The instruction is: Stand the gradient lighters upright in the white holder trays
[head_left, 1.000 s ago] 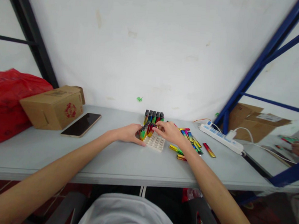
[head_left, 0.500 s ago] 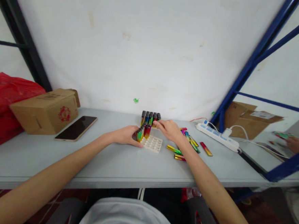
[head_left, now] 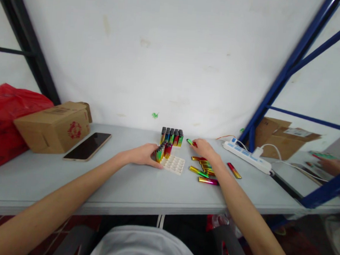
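Note:
A white tray [head_left: 175, 164] with round-cornered pockets lies on the table, its left part filled with upright shiny lighters [head_left: 159, 154]. My left hand [head_left: 145, 154] grips the tray's left side, thumb along the front edge and fingers behind the lighters. Right of the tray, my right hand [head_left: 202, 148] is closed on a green lighter [head_left: 189, 142] that sticks out leftward; a bit of red shows at the fingertips, and I cannot tell whether it is a second one. Under and beside my right forearm lie several loose metallic lighters [head_left: 199, 171]. Behind the tray stands a block of black-topped lighters [head_left: 171, 137].
On the left are a phone [head_left: 87, 146], a cardboard box [head_left: 53, 127] and a red plastic bag [head_left: 9, 128]. To the right lie a white power strip [head_left: 248, 155] and a single lighter [head_left: 234, 170]. Beyond the blue frame [head_left: 277, 88], another person's hand [head_left: 334, 167] works.
My right hand has moved right, away from the lighters near the tray, and now holds a green lighter. Loose lighters under the forearm have shifted. My left hand stays on the tray.

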`<state>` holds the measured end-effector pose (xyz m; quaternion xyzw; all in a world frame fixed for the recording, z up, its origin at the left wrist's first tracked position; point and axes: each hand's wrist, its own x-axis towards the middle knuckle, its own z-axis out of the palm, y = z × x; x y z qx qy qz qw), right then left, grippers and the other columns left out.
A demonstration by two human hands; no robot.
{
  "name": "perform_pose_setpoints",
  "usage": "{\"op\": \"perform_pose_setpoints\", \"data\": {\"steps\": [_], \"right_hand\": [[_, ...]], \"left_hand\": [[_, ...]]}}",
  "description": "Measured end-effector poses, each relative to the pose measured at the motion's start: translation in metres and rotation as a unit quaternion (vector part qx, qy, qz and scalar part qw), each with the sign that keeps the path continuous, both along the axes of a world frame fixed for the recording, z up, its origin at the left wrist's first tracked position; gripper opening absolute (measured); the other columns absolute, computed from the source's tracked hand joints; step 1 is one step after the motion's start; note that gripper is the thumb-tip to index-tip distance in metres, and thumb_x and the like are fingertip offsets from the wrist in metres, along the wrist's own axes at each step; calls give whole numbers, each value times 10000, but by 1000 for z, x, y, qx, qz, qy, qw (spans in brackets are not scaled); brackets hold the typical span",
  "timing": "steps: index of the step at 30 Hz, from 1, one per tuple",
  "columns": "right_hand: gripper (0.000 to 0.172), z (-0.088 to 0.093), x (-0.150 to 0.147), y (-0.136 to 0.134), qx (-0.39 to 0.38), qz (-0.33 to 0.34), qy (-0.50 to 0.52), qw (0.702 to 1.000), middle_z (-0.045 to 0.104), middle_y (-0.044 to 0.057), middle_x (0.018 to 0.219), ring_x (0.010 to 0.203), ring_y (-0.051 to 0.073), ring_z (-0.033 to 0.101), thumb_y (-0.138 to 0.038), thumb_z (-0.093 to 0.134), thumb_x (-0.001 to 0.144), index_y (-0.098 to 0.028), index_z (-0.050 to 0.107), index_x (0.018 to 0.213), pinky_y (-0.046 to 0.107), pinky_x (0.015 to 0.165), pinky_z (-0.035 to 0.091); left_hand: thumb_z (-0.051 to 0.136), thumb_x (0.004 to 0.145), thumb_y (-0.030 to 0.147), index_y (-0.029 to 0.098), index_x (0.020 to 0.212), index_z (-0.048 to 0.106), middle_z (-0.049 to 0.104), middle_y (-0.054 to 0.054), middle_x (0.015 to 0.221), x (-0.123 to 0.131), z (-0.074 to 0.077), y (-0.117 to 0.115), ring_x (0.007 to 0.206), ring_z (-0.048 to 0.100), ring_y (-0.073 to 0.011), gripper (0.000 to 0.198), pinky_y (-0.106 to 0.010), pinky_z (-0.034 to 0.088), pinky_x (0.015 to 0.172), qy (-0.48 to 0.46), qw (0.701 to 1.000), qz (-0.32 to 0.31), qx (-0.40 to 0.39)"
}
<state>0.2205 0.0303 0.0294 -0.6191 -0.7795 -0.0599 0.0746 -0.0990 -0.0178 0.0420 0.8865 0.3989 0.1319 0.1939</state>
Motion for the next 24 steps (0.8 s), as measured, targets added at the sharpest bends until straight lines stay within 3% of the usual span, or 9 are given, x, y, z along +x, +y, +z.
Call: {"op": "perform_pose_setpoints", "data": {"steps": [8,12,19,24], "right_hand": [[283,4,-19,-6,19,25,0,1000,686,145,1135,1058,242,619,-406,589,946,-150,686,1017,303,865,434],[330,4,-31,-11,27,32,6,999,704,139,1136,1070,263,633,-402,555,962,-158,647,1163,346,900,441],[440,0,-35,-8,38,17,27,999,652,173,1221,1144,260,607,-115,458,927,-116,555,1357,339,965,436],[435,5,-15,-5,78,-4,102,992,625,184,1180,1140,257,594,-92,469,895,-96,591,1312,336,999,431]], "left_hand": [[764,605,697,174,1052,632,685,-51,940,-1,-1,1,814,628,-234,700,-300,449,674,-12,1000,4,-12],[769,599,688,183,1055,635,692,-51,957,-3,-4,5,831,632,-238,694,-300,447,685,-21,1000,-5,-16],[755,604,714,176,979,610,666,-44,899,-1,-2,1,783,613,-222,671,-296,442,653,-4,1000,10,-9],[762,621,681,181,1044,619,670,-42,938,0,3,-2,814,619,-221,671,-289,443,667,-17,1000,-5,-24]]}}
